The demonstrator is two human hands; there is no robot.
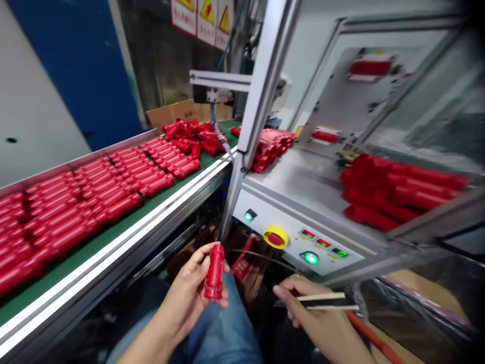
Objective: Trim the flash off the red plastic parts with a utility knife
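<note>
Head view: red cylinder (214, 272) held in my left hand (185, 298)

My fingers and thumb curl around the cylinder's middle, keeping it nearly upright. It looks stiff, fairly light and possibly slick, so I'd grip the barrel rather than the ends. My right hand (314, 313) pinches a flat black-and-cream strip (328, 302). Beyond my left hand, rows of red cylinders (87, 202) lie on a green conveyor belt (113, 227). Ahead of my right hand sits a yellow-collared stop button (276, 236).

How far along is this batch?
Looks done: red cylinders in neat rows on the green belt. In hand: left hand grips one red cylinder; right hand pinches a flat dark strip. Apparently remaining: a loose red heap farther along the belt.
</note>
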